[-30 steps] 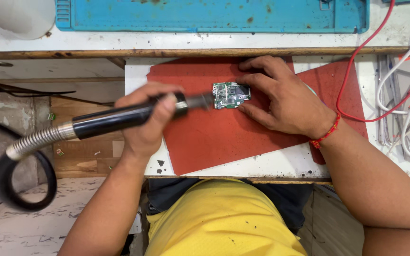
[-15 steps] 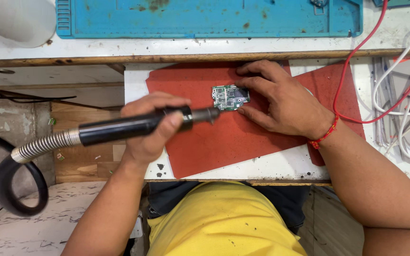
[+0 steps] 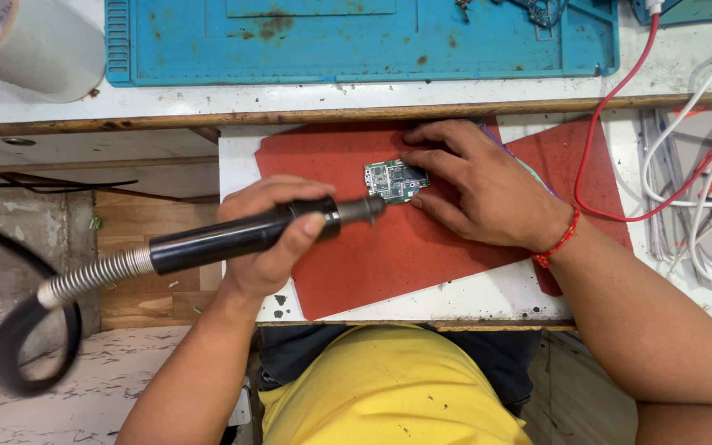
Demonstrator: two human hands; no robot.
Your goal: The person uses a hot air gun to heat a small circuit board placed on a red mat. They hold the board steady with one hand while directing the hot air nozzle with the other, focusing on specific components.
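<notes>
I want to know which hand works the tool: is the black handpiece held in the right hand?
No, the left hand grips the black handpiece, while the right hand steadies the circuit board.

We counted two hands: a left hand (image 3: 269, 239) and a right hand (image 3: 480, 185). We saw one black tool (image 3: 241, 237), one green circuit board (image 3: 395, 180), one red mat (image 3: 422, 239), one blue mat (image 3: 356, 41), one roll of tape (image 3: 30, 41) and one red cable (image 3: 611, 107). The white cables (image 3: 694, 189) were too tangled to count.
</notes>
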